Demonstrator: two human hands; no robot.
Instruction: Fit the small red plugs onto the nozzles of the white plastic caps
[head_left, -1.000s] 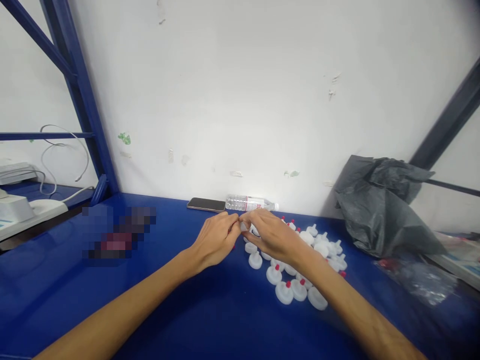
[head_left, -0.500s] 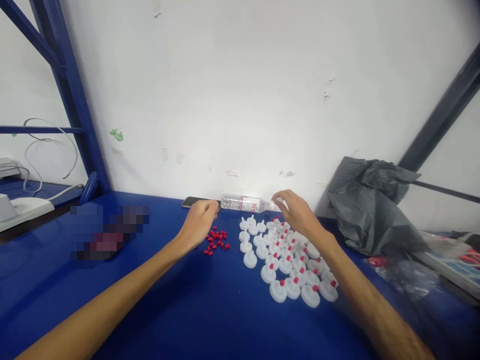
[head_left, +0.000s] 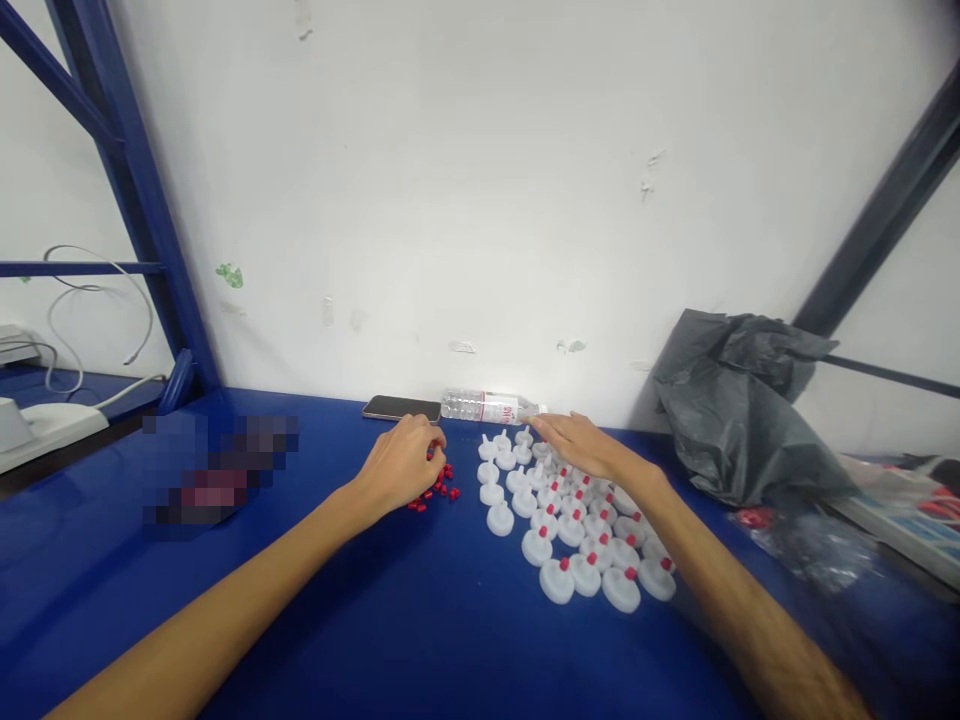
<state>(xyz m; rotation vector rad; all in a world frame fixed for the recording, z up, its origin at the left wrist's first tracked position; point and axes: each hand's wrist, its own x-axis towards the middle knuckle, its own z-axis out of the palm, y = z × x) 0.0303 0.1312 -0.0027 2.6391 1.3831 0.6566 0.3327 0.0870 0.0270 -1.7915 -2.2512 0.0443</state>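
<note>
My left hand is over the left edge of a loose pile of small red caps. Its fingers are curled down and closed together; whether a cap is between the fingertips is hidden. My right hand reaches over the back of a group of round white plastic pieces with spouts, its fingers stretched out to the left and nearly flat. Many of these pieces carry a red cap on the spout, while several at the left, such as one white piece, have bare spouts. My right hand hides some of the back ones.
Against the wall lie a phone and a clear water bottle on its side. A grey plastic bag stands at the right, with clear plastic wrapping before it. A white power strip is at far left.
My left hand has come down and slightly toward me, onto the red caps, uncovering the phone. My right hand has lowered from the bottle's cap end to the white pieces, its fingers straightening.
</note>
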